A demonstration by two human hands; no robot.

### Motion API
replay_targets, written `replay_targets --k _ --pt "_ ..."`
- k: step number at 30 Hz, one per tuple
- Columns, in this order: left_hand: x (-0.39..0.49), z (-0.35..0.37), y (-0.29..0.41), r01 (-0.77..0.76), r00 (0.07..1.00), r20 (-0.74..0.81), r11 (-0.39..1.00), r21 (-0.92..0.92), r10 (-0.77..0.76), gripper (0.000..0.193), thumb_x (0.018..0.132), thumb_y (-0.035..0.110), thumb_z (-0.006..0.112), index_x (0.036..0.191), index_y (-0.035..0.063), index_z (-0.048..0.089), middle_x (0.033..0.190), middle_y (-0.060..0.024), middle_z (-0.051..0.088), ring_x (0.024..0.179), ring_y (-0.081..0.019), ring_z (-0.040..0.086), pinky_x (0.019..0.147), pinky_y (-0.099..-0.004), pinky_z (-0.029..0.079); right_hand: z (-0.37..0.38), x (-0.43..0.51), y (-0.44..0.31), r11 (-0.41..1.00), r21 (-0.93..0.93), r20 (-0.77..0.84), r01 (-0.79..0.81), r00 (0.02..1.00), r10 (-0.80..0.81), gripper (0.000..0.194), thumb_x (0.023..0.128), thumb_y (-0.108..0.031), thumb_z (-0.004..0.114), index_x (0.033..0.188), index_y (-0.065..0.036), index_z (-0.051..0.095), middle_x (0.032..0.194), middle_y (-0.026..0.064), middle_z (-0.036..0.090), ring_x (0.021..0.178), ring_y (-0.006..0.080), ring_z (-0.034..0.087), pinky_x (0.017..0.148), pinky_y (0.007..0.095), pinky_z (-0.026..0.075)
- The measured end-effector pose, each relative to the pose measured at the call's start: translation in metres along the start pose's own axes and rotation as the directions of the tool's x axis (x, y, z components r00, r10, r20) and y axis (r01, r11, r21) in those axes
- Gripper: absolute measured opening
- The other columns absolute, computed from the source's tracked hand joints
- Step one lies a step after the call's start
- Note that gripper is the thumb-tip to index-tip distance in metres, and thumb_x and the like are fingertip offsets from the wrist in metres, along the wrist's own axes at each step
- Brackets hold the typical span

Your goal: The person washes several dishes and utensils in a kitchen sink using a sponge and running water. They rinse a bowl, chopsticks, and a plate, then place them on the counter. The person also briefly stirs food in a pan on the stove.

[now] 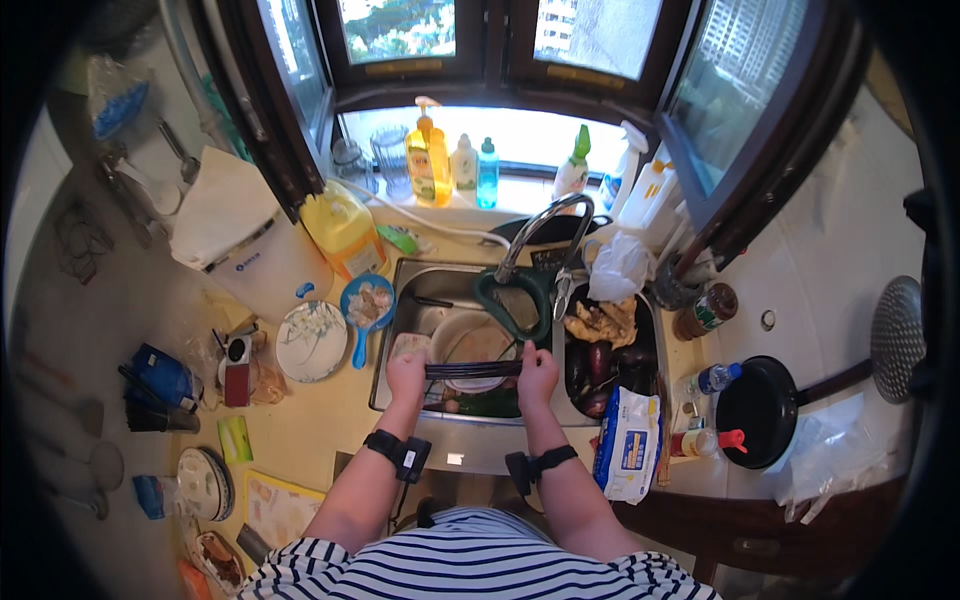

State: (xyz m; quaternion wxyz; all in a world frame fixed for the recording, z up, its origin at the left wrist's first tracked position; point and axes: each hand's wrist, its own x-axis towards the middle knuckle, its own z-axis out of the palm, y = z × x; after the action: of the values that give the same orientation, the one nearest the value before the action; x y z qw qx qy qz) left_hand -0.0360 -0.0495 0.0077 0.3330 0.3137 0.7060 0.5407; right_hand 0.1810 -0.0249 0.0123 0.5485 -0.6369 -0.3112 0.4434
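Observation:
A bundle of dark chopsticks (472,370) lies level across the left sink basin (427,274). My left hand (406,377) is closed around its left end, and my right hand (538,375) grips the right end. Below the bundle, a pale round bowl (450,334) sits in the basin, partly hidden by the chopsticks. A long green vegetable (487,403) lies at the basin's near side. Behind my right hand is a dark green triangular drain basket (481,291), with a greyish thing in it. The chrome faucet (525,232) arches over the sink from the back.
The right basin holds dark purple eggplants (600,364) and a ginger root (604,322). A wet wipes pack (630,450) lies at its front edge. To the left are a blue strainer (360,341) and a plate (311,341); a frying pan (756,412) sits right. Bottles (429,165) line the sill.

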Motion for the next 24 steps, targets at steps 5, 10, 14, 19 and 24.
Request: replay_targets --k 5,10,14,19,24 --pt "0.03 0.023 0.002 0.238 0.904 -0.13 0.735 -0.635 -0.406 0.046 0.094 0.046 0.054 0.065 0.0106 0.049 0.055 0.002 0.043 0.048 -0.0111 0.043 0.048 -0.0265 0.035 0.0 -0.026 0.052 0.857 -0.51 0.263 -0.069 0.936 0.232 0.048 0.092 -0.043 0.055 0.071 -0.001 0.064 0.062 0.016 0.062 0.059 0.0308 0.062 0.061 0.0403 0.048" --pt "0.025 0.067 0.023 0.337 0.939 0.165 0.711 -0.617 -0.302 0.046 0.099 0.05 0.043 0.069 0.0153 0.039 0.057 0.0029 0.034 0.049 -0.0129 0.039 0.048 -0.0263 0.034 0.011 -0.033 0.071 0.827 -0.56 0.436 -0.056 0.828 0.351 0.063 0.096 -0.051 0.041 0.065 -0.001 0.063 0.059 0.014 0.06 0.062 0.0306 0.061 0.067 0.0383 0.048" --pt "0.015 0.096 0.042 0.348 0.923 0.343 0.757 -0.553 -0.174 0.038 0.1 0.044 0.043 0.077 0.0143 0.043 0.06 0.0045 0.034 0.05 -0.0099 0.032 0.047 -0.0247 0.029 0.017 -0.005 0.076 0.922 -0.367 0.378 -0.12 0.887 0.266 0.042 0.097 -0.039 0.048 0.081 -0.002 0.062 0.07 0.0085 0.059 0.067 0.021 0.058 0.066 0.0336 0.046" --pt "0.033 0.113 0.056 0.406 0.844 0.523 0.777 -0.481 -0.117 0.029 0.101 0.037 0.045 0.09 0.0104 0.05 0.062 0.0049 0.035 0.052 -0.0077 0.034 0.049 -0.0223 0.031 0.011 0.089 0.064 0.674 0.586 0.164 -0.45 0.88 0.445 0.027 0.095 -0.021 0.052 0.114 -0.002 0.046 0.099 0.0111 0.057 0.087 0.0222 0.057 0.076 0.0329 0.048" --pt "0.045 0.137 0.055 0.352 0.811 0.579 0.86 -0.369 -0.083 0.022 0.101 0.03 0.046 0.093 0.01 0.052 0.065 0.0042 0.037 0.056 -0.007 0.036 0.051 -0.0213 0.031 0.0 0.158 0.05 0.626 0.687 0.171 -0.37 0.919 0.355 0.027 0.095 -0.018 0.052 0.114 0.001 0.048 0.103 0.0145 0.059 0.092 0.0247 0.058 0.081 0.0338 0.049"
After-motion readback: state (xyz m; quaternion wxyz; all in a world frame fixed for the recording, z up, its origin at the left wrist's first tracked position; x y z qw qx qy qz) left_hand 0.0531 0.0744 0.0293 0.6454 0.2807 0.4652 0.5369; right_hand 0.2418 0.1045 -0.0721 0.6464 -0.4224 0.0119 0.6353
